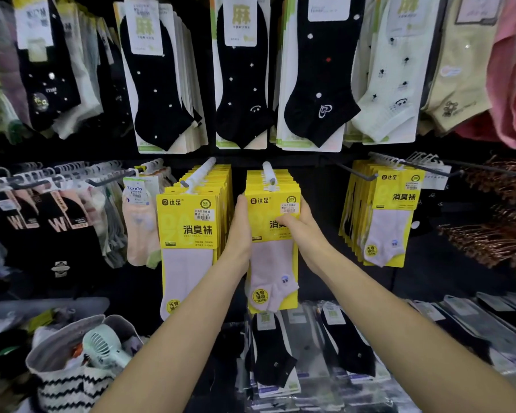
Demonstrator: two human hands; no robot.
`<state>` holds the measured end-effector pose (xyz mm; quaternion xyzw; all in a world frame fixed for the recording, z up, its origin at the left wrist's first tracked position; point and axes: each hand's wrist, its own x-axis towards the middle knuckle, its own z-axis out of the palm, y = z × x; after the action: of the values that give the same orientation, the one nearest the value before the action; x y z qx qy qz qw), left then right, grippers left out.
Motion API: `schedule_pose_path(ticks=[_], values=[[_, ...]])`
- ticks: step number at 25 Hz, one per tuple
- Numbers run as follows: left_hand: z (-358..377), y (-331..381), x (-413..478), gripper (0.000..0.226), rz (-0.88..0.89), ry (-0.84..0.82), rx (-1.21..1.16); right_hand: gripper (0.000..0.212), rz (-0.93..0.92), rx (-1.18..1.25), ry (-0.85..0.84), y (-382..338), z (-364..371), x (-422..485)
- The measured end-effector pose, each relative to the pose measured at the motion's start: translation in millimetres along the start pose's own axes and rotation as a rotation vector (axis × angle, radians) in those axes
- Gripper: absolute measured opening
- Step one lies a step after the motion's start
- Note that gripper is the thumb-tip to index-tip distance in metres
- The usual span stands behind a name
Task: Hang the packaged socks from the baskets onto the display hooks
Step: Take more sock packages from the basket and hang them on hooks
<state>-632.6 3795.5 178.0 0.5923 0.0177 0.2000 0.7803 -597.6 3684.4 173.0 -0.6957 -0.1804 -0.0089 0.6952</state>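
My right hand pinches pack, left hand flat against edge; if hole misses hook above, pack drops.

Between the left hand and the right hand, the yellow sock pack is glossy printed card, carrying a pale pink sock of fine, matt knit. Just above the hands, the display hook looks like smooth white plastic. Higher up, the black ankle socks are matt textured knit on pale card backings. Below the hands, clear film sleeves shine over dark socks. Down left of the left hand, a mint handheld fan of smooth plastic lies in a striped cloth bag.
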Motion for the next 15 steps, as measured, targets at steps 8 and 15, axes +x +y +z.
schedule_pose_path(ticks=[8,15], values=[[-14.0,-28.3,-42.9,0.048,-0.069,0.049,0.085,0.077,0.094,-0.063,-0.04,23.6,-14.3,-39.9],[-58.6,-172.1,-206.5,0.056,-0.28,-0.02,0.355,0.057,0.489,-0.216,-0.062,150.1,-79.9,-191.0]])
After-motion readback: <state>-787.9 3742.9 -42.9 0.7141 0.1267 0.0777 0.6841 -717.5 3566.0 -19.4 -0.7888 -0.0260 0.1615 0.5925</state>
